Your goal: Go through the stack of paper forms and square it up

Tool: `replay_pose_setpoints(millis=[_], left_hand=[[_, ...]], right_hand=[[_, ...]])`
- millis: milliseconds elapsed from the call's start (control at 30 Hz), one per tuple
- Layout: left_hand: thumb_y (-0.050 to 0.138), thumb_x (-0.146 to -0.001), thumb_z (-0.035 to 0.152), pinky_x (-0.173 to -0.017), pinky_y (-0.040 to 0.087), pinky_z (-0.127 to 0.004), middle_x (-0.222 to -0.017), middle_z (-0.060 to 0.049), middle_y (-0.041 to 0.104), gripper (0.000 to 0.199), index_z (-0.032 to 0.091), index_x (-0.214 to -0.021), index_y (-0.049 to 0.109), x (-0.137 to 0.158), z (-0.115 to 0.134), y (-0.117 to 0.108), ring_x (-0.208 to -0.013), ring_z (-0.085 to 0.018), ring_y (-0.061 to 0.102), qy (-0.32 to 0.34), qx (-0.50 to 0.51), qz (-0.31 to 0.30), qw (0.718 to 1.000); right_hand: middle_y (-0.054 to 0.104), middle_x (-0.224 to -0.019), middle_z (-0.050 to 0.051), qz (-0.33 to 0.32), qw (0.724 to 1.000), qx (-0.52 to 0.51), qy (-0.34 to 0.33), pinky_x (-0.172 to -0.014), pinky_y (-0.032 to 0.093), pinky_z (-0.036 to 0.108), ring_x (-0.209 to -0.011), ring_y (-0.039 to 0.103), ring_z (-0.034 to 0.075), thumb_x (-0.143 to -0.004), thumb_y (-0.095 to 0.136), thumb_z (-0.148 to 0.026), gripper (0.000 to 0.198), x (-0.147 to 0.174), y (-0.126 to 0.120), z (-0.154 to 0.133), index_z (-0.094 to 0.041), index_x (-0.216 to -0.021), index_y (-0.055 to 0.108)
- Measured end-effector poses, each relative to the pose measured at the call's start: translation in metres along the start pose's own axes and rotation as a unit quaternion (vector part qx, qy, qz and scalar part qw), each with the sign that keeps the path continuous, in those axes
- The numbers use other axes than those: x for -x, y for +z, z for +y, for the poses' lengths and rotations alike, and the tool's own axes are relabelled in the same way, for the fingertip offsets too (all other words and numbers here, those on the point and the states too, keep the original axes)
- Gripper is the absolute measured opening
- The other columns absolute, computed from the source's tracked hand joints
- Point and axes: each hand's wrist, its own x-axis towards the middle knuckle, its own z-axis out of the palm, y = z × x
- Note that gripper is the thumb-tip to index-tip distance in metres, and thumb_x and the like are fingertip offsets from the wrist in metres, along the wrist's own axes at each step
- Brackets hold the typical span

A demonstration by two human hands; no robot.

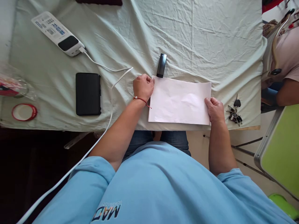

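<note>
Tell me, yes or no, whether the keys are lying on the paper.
No, the keys lie on the cloth, to the right of the paper and past the right hand.

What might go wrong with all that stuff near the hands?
The white cable runs close by the left arm, so a snag might tug the power bank it is plugged into. The keys lie near the table edge, not far from the right hand; a bump might knock them off. The white paper might crease if the hand squeezes hard.
</note>
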Motion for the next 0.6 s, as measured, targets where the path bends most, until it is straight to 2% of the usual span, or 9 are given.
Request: replay_pose_setpoints(millis=[33,67,133,200,300,400,600], left_hand=[[0.074,-0.106,0.019,-0.100,0.060,-0.037,-0.101,-0.010,0.087,0.008,0.020,-0.101,0.081,0.003,-0.002,0.002,-0.099,-0.027,0.080,0.006,0.012,0.013,1.000],[0.074,-0.104,0.016,-0.103,0.061,-0.038,-0.102,-0.009,0.087,0.012,0.020,-0.112,0.082,0.006,-0.004,0.004,-0.102,-0.027,0.080,0.017,0.025,0.027,0.999],[0.073,-0.102,0.012,-0.109,0.061,-0.038,-0.106,-0.008,0.087,0.038,0.022,-0.138,0.079,0.012,-0.010,0.008,-0.107,-0.027,0.080,0.053,0.052,0.047,0.996],[0.071,-0.101,0.010,-0.113,0.061,-0.038,-0.117,-0.008,0.086,0.058,0.028,-0.156,0.073,0.014,-0.017,0.013,-0.113,-0.027,0.079,0.097,0.068,0.054,0.991],[0.066,-0.104,0.008,-0.115,0.060,-0.036,-0.131,-0.007,0.081,0.064,0.035,-0.161,0.074,0.015,-0.022,0.017,-0.122,-0.027,0.077,0.130,0.078,0.049,0.987],[0.058,-0.107,0.006,-0.115,0.059,-0.035,-0.135,-0.007,0.077,0.067,0.037,-0.163,0.077,0.017,-0.017,0.013,-0.128,-0.028,0.076,0.119,0.068,0.023,0.990],[0.052,-0.104,0.001,-0.109,0.060,-0.043,-0.144,-0.016,0.076,0.077,0.034,-0.169,0.077,0.021,0.009,-0.006,-0.119,-0.031,0.076,0.078,-0.038,-0.032,0.996]], right_hand=[[0.067,-0.073,-0.002,0.006,1.000,0.004,-0.007,-0.063,0.051,0.029,-0.070,0.055,0.015,-0.072,0.096,-0.065,0.049,0.000,0.000,0.001,-0.026,-0.076,0.066],[0.066,-0.073,-0.002,0.013,1.000,0.004,-0.012,-0.062,0.050,0.028,-0.069,0.053,0.014,-0.074,0.095,-0.064,0.048,0.000,0.000,0.002,-0.026,-0.075,0.065],[0.066,-0.074,-0.002,0.023,1.000,-0.005,-0.013,-0.062,0.049,0.027,-0.070,0.052,0.013,-0.077,0.094,-0.062,0.046,0.001,0.000,0.003,-0.025,-0.077,0.066],[0.067,-0.075,-0.002,0.030,0.999,-0.017,-0.005,-0.062,0.049,0.027,-0.070,0.052,0.013,-0.078,0.094,-0.060,0.044,0.000,0.000,0.004,-0.025,-0.079,0.067],[0.067,-0.075,-0.003,0.030,0.999,-0.021,-0.001,-0.061,0.048,0.026,-0.070,0.052,0.013,-0.078,0.094,-0.059,0.043,0.000,-0.001,0.005,-0.025,-0.079,0.067],[0.066,-0.074,-0.003,0.029,0.999,-0.021,-0.009,-0.061,0.048,0.027,-0.069,0.051,0.013,-0.075,0.094,-0.061,0.045,0.000,-0.001,0.005,-0.026,-0.077,0.066],[0.064,-0.076,-0.002,0.019,0.999,-0.001,-0.028,-0.063,0.048,0.030,-0.071,0.051,0.015,-0.076,0.091,-0.070,0.050,0.000,-0.001,0.007,-0.027,-0.079,0.065]])
